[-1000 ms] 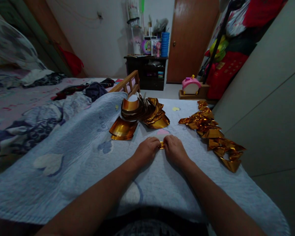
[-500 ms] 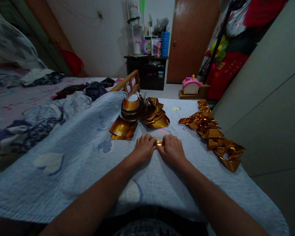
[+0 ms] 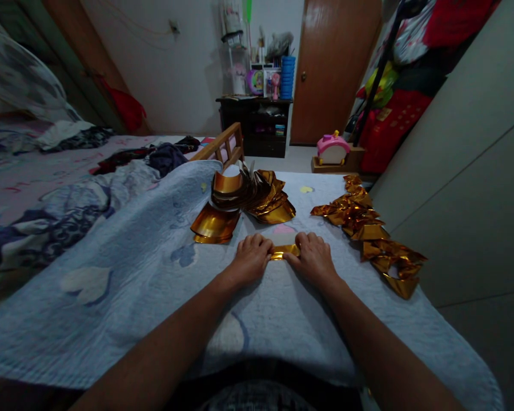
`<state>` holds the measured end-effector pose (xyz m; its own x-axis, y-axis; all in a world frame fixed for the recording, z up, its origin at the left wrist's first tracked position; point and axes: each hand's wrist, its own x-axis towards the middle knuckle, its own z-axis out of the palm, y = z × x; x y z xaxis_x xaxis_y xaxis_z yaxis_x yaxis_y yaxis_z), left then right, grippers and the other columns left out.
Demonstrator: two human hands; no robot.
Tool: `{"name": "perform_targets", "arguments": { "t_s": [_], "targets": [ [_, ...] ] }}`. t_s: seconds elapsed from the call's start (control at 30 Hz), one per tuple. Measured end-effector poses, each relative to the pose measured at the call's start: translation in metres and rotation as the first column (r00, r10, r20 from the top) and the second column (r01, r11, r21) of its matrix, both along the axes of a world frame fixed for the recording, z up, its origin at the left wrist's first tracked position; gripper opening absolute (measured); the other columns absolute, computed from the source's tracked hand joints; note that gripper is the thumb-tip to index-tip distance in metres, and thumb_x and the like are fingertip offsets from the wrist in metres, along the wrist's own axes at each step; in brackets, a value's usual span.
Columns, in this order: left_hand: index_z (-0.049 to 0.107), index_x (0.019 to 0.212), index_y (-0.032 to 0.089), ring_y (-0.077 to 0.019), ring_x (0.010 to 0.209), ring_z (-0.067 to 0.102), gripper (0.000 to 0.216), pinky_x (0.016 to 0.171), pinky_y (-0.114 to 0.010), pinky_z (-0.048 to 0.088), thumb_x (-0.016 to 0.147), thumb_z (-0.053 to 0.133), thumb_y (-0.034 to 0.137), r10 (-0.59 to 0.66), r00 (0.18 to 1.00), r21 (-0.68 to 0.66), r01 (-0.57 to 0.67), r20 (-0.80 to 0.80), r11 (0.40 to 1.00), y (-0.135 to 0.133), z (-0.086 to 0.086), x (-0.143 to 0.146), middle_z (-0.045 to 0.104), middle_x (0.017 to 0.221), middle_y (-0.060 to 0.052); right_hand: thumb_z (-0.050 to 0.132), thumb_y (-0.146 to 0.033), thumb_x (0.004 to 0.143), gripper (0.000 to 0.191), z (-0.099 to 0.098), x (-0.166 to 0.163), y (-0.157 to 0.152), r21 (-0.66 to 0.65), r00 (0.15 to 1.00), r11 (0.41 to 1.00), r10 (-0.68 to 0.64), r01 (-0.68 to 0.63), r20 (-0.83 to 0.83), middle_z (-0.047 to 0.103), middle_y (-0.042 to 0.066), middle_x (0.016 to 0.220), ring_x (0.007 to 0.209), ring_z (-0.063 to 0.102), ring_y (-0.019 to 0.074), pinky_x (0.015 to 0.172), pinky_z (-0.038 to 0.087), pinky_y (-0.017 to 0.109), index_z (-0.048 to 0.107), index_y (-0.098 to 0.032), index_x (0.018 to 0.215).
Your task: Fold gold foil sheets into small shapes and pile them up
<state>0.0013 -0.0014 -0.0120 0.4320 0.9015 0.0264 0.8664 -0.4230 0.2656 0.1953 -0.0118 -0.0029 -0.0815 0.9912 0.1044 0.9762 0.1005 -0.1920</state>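
Note:
A narrow folded strip of gold foil paper (image 3: 282, 252) lies on the blue cloth between my two hands. My left hand (image 3: 253, 258) pinches its left end with curled fingers. At the strip's right end, my right hand (image 3: 312, 257) grips it, thumb along the near edge and fingers bent over the far side. Beyond my hands stands a fanned stack of gold foil sheets (image 3: 216, 220), some curling upward. To the right, a row of folded gold foil pieces (image 3: 364, 220) overlaps in a line toward me.
The blue quilted cloth (image 3: 145, 297) with heart patterns covers the surface under my hands. A bed with rumpled bedding (image 3: 68, 194) is on the left, its wooden rail (image 3: 223, 142) behind the stack. A pale cabinet (image 3: 466, 171) borders the right side.
My right hand has slid a little to the right along the foil strip, so more gold shows between my hands. My left hand stays in place.

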Motion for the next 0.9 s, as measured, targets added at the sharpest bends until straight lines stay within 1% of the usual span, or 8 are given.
{"name": "perform_targets", "arguments": {
  "t_s": [0.13, 0.3, 0.47, 0.6, 0.7, 0.77, 0.83, 0.9],
  "targets": [
    [0.059, 0.107, 0.025, -0.026, 0.107, 0.047, 0.014, 0.092, -0.042, 0.039, 0.097, 0.05, 0.026, -0.001, 1.0, -0.006, 0.001, 0.011, 1.0, 0.0, 0.001, 0.0, 0.055, 0.114, -0.006, 0.07, -0.052, 0.085, 0.041, -0.004, 0.013, 0.001, 0.021, 0.999, 0.999, -0.031, 0.031, -0.012, 0.06, 0.01, 0.105, 0.097, 0.055, 0.0291, 0.075, 0.031, 0.034, 0.058, -0.02, 0.108],
    [0.059, 0.109, 0.025, -0.0265, 0.107, 0.047, 0.015, 0.093, -0.042, 0.04, 0.096, 0.051, 0.025, 0.0, 1.0, -0.005, 0.0, 0.014, 1.0, 0.0, -0.001, -0.001, 0.055, 0.115, -0.006, 0.071, -0.05, 0.084, 0.044, -0.008, 0.031, 0.002, 0.015, 0.997, 0.998, -0.066, 0.067, -0.028, 0.059, 0.01, 0.107, 0.1, 0.054, 0.0289, 0.075, 0.031, 0.034, 0.054, -0.02, 0.112],
    [0.061, 0.11, 0.025, -0.026, 0.107, 0.048, 0.016, 0.093, -0.042, 0.039, 0.096, 0.052, 0.025, 0.008, 1.0, -0.001, -0.008, 0.025, 1.0, -0.002, 0.001, 0.0, 0.056, 0.115, -0.006, 0.071, -0.047, 0.083, 0.043, -0.012, 0.044, 0.004, 0.001, 0.996, 0.997, -0.071, 0.072, -0.046, 0.059, 0.009, 0.11, 0.101, 0.053, 0.028, 0.076, 0.03, 0.033, 0.054, -0.021, 0.112],
    [0.065, 0.115, 0.03, -0.0255, 0.107, 0.048, 0.023, 0.093, -0.042, 0.038, 0.096, 0.054, 0.024, -0.015, 0.998, 0.04, 0.013, 0.065, 0.999, -0.002, 0.002, 0.0, 0.057, 0.115, -0.005, 0.068, -0.043, 0.084, 0.036, -0.015, 0.048, 0.006, 0.016, 0.994, 0.999, -0.039, 0.041, -0.101, 0.059, 0.008, 0.106, 0.098, 0.052, 0.0269, 0.074, 0.03, 0.032, 0.054, -0.021, 0.109],
    [0.068, 0.117, 0.035, -0.0266, 0.112, 0.048, 0.026, 0.096, -0.044, 0.038, 0.096, 0.057, 0.026, -0.066, 0.995, 0.11, 0.058, 0.076, 0.992, 0.0, -0.002, 0.001, 0.059, 0.122, -0.005, 0.063, -0.03, 0.083, 0.022, -0.013, 0.048, 0.008, 0.066, 0.984, 0.997, -0.019, 0.031, -0.175, 0.059, 0.007, 0.102, 0.097, 0.052, 0.0258, 0.076, 0.033, 0.033, 0.055, -0.02, 0.101],
    [0.07, 0.116, 0.033, -0.0267, 0.116, 0.049, 0.025, 0.097, -0.044, 0.039, 0.096, 0.058, 0.025, -0.134, 0.988, 0.154, 0.121, 0.082, 0.981, 0.002, -0.005, 0.002, 0.06, 0.125, -0.005, 0.059, -0.022, 0.082, 0.013, -0.009, 0.045, 0.009, 0.126, 0.968, 0.992, 0.051, -0.021, -0.244, 0.059, 0.008, 0.1, 0.098, 0.052, 0.0251, 0.081, 0.036, 0.034, 0.056, -0.019, 0.095],
    [0.069, 0.117, 0.029, -0.0238, 0.11, 0.054, 0.024, 0.095, -0.04, 0.043, 0.097, 0.058, 0.024, -0.23, 0.968, 0.163, 0.212, 0.102, 0.963, 0.003, -0.008, 0.003, 0.065, 0.118, -0.006, 0.057, -0.018, 0.083, 0.009, -0.005, 0.04, 0.008, 0.18, 0.932, 0.974, 0.188, -0.136, -0.31, 0.06, 0.008, 0.099, 0.099, 0.052, 0.0242, 0.087, 0.037, 0.035, 0.057, -0.019, 0.091],
    [0.069, 0.116, 0.024, -0.022, 0.106, 0.059, 0.023, 0.092, -0.037, 0.047, 0.097, 0.056, 0.024, -0.28, 0.952, 0.155, 0.26, 0.123, 0.953, 0.003, -0.008, 0.004, 0.068, 0.113, -0.007, 0.056, -0.018, 0.084, 0.008, -0.002, 0.033, 0.007, 0.19, 0.891, 0.949, 0.304, -0.252, -0.337, 0.061, 0.008, 0.102, 0.1, 0.052, 0.0237, 0.089, 0.038, 0.035, 0.06, -0.019, 0.091]
  ]
}}
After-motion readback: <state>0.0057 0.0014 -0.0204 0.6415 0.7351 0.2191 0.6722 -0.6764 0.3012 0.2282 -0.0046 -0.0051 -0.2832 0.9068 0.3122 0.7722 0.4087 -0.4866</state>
